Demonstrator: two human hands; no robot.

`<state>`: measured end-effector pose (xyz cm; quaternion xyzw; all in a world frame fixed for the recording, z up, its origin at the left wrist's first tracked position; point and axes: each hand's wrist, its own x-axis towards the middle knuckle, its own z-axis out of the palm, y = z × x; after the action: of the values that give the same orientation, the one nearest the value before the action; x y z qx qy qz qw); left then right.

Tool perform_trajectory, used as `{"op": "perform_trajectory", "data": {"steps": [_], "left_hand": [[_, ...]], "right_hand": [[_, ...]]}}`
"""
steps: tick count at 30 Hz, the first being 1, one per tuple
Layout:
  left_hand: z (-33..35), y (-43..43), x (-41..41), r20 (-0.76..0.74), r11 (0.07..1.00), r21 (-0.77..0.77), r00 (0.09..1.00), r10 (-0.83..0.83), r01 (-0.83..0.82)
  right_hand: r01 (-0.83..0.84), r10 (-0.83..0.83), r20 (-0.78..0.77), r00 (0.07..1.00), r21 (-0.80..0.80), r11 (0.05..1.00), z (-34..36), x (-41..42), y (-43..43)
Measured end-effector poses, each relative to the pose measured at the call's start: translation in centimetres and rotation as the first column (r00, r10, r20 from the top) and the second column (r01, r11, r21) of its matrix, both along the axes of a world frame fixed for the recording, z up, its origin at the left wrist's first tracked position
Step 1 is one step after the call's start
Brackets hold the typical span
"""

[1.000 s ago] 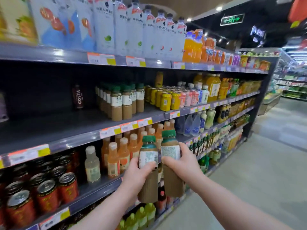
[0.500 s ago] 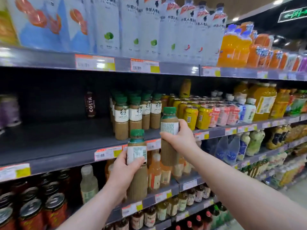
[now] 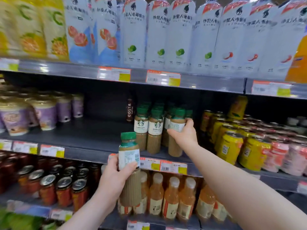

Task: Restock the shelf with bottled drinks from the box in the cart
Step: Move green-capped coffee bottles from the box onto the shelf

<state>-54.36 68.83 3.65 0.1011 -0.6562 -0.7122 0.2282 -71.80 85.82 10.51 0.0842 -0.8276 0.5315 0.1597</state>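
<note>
The right hand (image 3: pixel 186 136) grips one upright latte bottle (image 3: pixel 177 135) on the shelf (image 3: pixel 93 138) (beside its green-capped neighbours (image 3: pixel 148 128)), the left hand (image 3: pixel 116 176) clasps another bottle (image 3: pixel 129 165), cap up

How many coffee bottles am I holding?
2: the left bottle in the left hand, before the price tags; the right bottle in the right hand, beside the shelved bottles.

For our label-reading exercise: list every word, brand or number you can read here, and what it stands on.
"COSTA": dark bottle at the back of the middle shelf.
"CAFFE LATTE": green-capped bottles standing on that shelf.
"外星人": white bottles on the top shelf; rest blurred.
Price tags, labels of the lower held bottle and upper held bottle: too blurred.
</note>
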Motion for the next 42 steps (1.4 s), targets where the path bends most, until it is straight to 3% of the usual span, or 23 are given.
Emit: {"op": "perform_trajectory", "data": {"steps": [7,16,20,24,32,36,39,42], "left_hand": [[0.3,-0.1,-0.2,0.014,0.998,-0.041,0.999,0.049,-0.048],[0.9,0.1,-3.0,-0.006,0.997,-0.057,0.998,-0.056,0.056],[1.2,0.6,-4.2,0.002,0.990,-0.092,0.994,-0.107,0.107],[1.1,0.5,-5.4,0.008,0.984,-0.112,0.990,-0.141,0.141],[1.2,1.2,-7.0,0.003,0.966,-0.128,0.974,-0.228,0.226],[2.0,3.0,-7.7,-0.015,0.932,-0.185,0.948,-0.319,0.311],[3.0,5.3,-8.8,-0.030,0.913,-0.201,0.929,-0.368,0.356],[4.0,8.1,-10.2,-0.024,0.890,-0.219,0.910,-0.414,0.399]], "right_hand": [[-0.039,0.037,-0.057,0.998,-0.040,0.998,-1.4,-1.5,-0.8],[-0.153,0.148,0.104,0.984,0.045,0.987,-4.1,-1.2,0.4],[-0.065,0.052,0.090,0.995,0.149,0.987,-4.2,-1.5,0.4],[-0.141,0.133,0.118,0.984,0.064,0.988,-4.4,-1.6,0.3],[-0.133,0.121,0.108,0.987,0.117,0.984,-4.4,-2.0,0.2],[-0.019,0.013,0.046,0.999,0.147,0.989,-3.2,-1.4,2.3],[-0.013,0.011,0.050,0.999,0.057,0.998,-1.1,-0.3,4.5],[-0.187,0.203,0.115,0.972,-0.135,0.973,1.0,1.6,6.3]]}}
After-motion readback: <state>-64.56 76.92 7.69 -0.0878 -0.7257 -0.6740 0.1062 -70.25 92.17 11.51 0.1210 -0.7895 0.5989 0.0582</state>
